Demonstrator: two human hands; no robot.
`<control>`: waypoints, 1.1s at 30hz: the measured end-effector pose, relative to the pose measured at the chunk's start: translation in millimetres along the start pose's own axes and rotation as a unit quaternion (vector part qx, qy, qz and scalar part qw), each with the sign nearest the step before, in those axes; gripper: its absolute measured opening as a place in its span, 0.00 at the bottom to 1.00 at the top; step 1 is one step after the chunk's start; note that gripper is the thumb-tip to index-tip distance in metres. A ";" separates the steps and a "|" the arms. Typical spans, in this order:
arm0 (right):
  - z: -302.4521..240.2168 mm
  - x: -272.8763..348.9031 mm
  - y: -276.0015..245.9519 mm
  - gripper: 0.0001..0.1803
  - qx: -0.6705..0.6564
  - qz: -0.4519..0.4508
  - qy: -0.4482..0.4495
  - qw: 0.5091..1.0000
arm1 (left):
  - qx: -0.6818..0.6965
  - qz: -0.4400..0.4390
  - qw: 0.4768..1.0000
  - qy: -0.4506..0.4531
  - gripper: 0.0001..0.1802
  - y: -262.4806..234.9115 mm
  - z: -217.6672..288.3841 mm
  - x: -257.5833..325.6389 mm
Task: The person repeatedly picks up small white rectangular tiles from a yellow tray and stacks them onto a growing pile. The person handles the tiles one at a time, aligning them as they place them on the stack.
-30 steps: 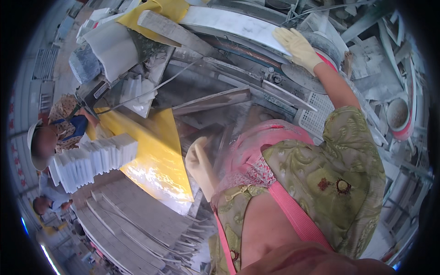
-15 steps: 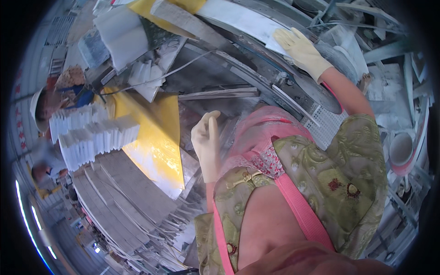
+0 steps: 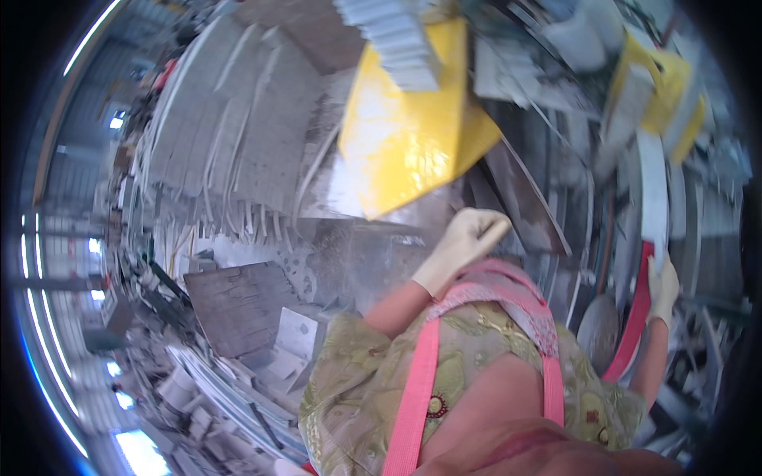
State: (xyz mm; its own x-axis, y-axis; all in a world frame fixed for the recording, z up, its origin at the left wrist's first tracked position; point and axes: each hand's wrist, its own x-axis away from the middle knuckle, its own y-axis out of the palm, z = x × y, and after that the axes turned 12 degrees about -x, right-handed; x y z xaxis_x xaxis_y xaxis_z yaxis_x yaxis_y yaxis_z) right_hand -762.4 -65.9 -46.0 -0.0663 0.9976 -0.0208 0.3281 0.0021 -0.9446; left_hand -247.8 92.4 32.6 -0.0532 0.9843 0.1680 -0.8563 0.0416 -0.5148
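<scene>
My left hand (image 3: 468,244), in a cream rubber glove, is held in front of my waist over a pink apron (image 3: 500,284). Its fingers are curled in and nothing shows in them. Off to the right, my right hand (image 3: 663,287), gloved alike, has its fingers stretched out against the near end of a long white strip (image 3: 653,186). A red curved strip (image 3: 633,341) runs beside that hand toward me. Ahead of the left hand hangs a shiny yellow sheet (image 3: 409,135), with a stack of white slabs (image 3: 393,44) against its upper part.
Large grey slabs (image 3: 258,119) stand stacked at the far left. A brown board (image 3: 240,309) and a whitish box-like piece (image 3: 298,337) lie lower left. A dark panel (image 3: 528,194) leans near my left hand. A blurred yellow cover (image 3: 663,87) sits at the far right.
The view has swung, so the yellow sheet and slabs appear farther right. My right hand has gone from lying flat on the white surface to the red strip's end. My left hand stays curled.
</scene>
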 end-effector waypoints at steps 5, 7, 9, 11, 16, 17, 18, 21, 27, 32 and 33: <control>-99.6 -23.5 -0.5 0.23 -0.264 0.035 0.145 0.953 | 0.075 0.001 0.995 -0.066 0.16 -37.2 -47.5 11.6; -182.3 -10.5 22.5 0.27 -0.433 -0.067 0.034 0.898 | 0.037 0.022 0.998 -0.048 0.19 -55.8 -63.0 14.6; -279.4 -3.8 48.6 0.28 -0.494 -0.124 -0.072 0.858 | -0.006 0.057 0.997 -0.043 0.22 -75.3 -77.0 16.1; -377.7 -1.0 75.2 0.25 -0.536 -0.153 -0.138 0.819 | -0.038 0.074 0.995 -0.053 0.26 -99.0 -91.0 13.4; -542.2 18.6 134.1 0.22 -0.606 -0.243 -0.118 0.748 | -0.045 0.125 0.982 -0.135 0.37 -159.5 -121.1 -5.0; -562.7 23.6 144.8 0.23 -0.545 -0.238 -0.143 0.791 | -0.041 0.165 0.976 -0.133 0.37 -163.4 -125.9 -11.1; -573.7 32.1 151.7 0.24 -0.454 -0.215 -0.139 0.853 | -0.043 0.196 0.972 -0.126 0.40 -165.3 -130.1 -17.9; -579.0 51.6 156.9 0.31 -0.411 -0.298 -0.198 0.838 | -0.087 0.179 0.949 -0.244 0.52 -159.4 -138.8 -39.6; -506.7 17.8 146.0 0.34 -0.434 -0.356 -0.365 0.742 | 0.039 0.232 0.956 -0.176 0.21 -124.3 -136.4 -56.7; -325.9 -25.8 114.8 0.22 -0.407 0.025 -0.352 0.842 | -0.008 0.299 0.941 -0.160 0.26 -128.8 -130.4 -50.0; -274.3 -28.4 97.0 0.20 -0.366 0.087 -0.282 0.882 | -0.012 0.298 0.940 -0.165 0.26 -129.8 -129.4 -50.3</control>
State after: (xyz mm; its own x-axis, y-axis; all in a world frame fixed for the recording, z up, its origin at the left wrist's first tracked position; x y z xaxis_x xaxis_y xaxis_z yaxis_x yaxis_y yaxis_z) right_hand -470.2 -75.0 -47.2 -0.3459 0.7938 -0.5002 0.8869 0.1026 -0.4505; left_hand -67.5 59.6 -17.8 -0.6790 0.7282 0.0932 -0.6130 -0.4926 -0.6178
